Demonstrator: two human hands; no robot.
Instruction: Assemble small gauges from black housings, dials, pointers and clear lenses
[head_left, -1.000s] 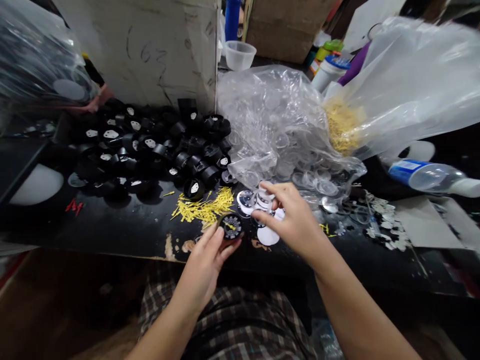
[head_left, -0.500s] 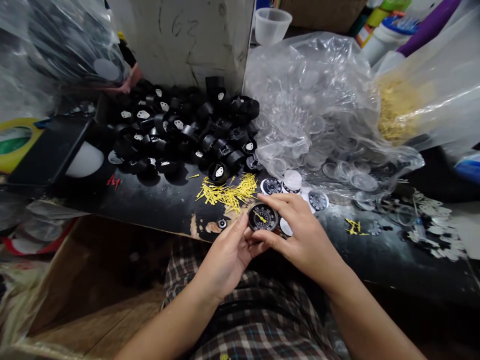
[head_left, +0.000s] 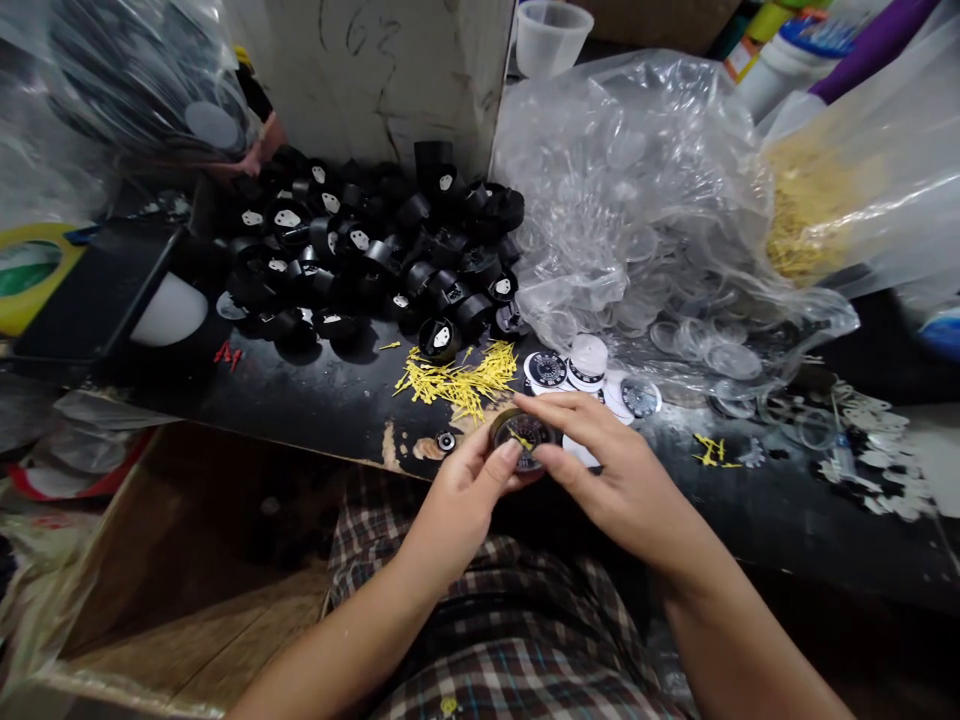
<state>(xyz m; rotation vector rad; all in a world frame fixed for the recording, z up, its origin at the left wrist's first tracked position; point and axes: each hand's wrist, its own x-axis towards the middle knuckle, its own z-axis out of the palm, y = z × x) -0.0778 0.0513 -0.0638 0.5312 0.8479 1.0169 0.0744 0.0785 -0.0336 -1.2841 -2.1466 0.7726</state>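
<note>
A round black gauge (head_left: 525, 432) with a dark dial and a yellow pointer is held between both hands above the bench's front edge. My left hand (head_left: 469, 490) grips it from the left, its thumb lying over the gauge's face. Curled around the right side, my right hand (head_left: 607, 465) has its fingertips along the far rim and its thumb at the near edge. Just beyond the gauge is a pile of yellow pointers (head_left: 457, 380). Printed dial discs (head_left: 547, 369) lie behind my right hand.
Many black round housings (head_left: 360, 260) are heaped at the back. A plastic bag of clear discs (head_left: 637, 220) lies to the right of them. White parts (head_left: 885, 450) sit far right, a tape roll (head_left: 30, 275) far left. An open box (head_left: 187, 560) stands below the bench.
My left thumb has moved from the gauge's left rim onto its face. The gauge has shifted slightly and looks more covered by the fingers. The whole view has moved a little.
</note>
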